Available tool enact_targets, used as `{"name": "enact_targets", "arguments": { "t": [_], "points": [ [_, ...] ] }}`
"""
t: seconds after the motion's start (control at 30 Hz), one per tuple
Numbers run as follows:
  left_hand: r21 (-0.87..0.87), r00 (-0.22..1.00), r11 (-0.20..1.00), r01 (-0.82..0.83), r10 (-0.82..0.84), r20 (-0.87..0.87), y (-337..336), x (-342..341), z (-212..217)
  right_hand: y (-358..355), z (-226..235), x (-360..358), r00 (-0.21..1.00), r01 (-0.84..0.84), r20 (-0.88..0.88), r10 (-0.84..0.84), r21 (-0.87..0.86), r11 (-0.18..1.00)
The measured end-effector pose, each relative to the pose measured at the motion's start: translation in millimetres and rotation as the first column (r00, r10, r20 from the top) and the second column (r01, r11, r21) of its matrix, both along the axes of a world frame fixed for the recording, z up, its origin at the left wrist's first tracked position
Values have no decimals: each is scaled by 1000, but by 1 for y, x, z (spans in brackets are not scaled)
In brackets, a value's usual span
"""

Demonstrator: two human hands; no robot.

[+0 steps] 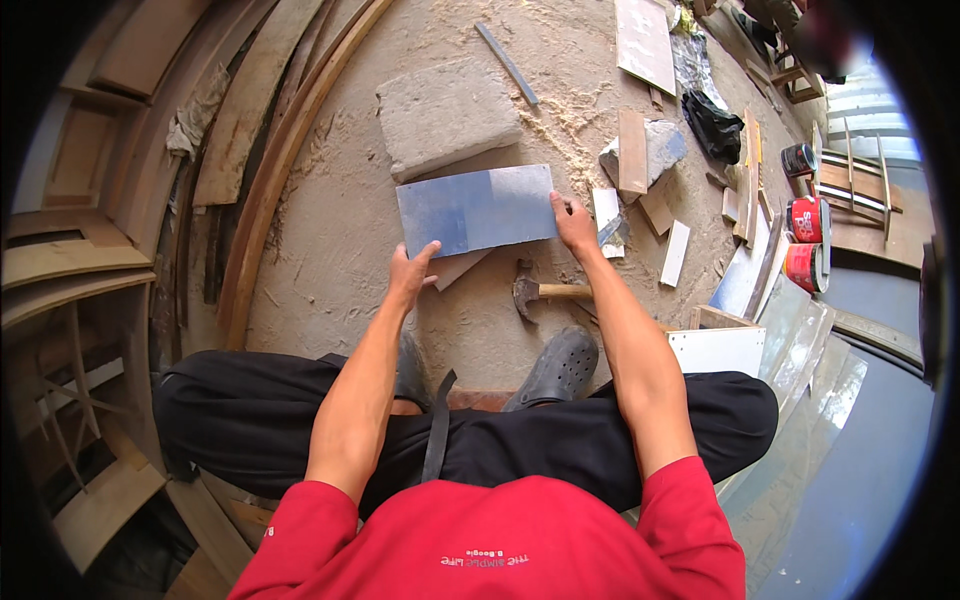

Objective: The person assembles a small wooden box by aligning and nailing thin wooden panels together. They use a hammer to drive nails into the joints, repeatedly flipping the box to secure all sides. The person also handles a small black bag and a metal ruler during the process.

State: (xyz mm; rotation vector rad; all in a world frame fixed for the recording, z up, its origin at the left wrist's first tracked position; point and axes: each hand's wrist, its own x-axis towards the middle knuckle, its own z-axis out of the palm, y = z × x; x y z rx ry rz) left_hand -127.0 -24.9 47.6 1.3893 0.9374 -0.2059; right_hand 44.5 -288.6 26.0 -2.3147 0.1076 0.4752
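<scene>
A flat rectangular panel, bluish grey with a darker blue patch on its left part, is held up between both my hands. My left hand grips its lower left corner, thumb on top. At the right edge, my right hand pinches the panel, fingers curled. Just beyond the panel lies a rough grey concrete block on the ground. Under the panel's lower edge a pale wood piece shows in part. A hammer with a wooden handle rests between my right forearm and my feet.
Long boards lean along the left. A narrow grey strip lies beyond the block. Wood offcuts, a white strip and a black plastic bag lie to the right. Red cans and glass sheets stand farther right.
</scene>
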Motion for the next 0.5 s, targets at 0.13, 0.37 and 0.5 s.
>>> {"name": "enact_targets", "arguments": {
  "t": [0.13,0.37,0.5],
  "points": [
    [-35,1000,999,-17,17,-2,9,11,7,7,-2,0,988,8,-150,23,203,979],
    [-68,993,992,-105,108,48,11,30,12,27,11,20,986,8,156,-53,275,961],
    [161,1000,987,10,-8,-14,19,22,-16,26,0,35,987,-40,158,-30,422,906]
  ]
}}
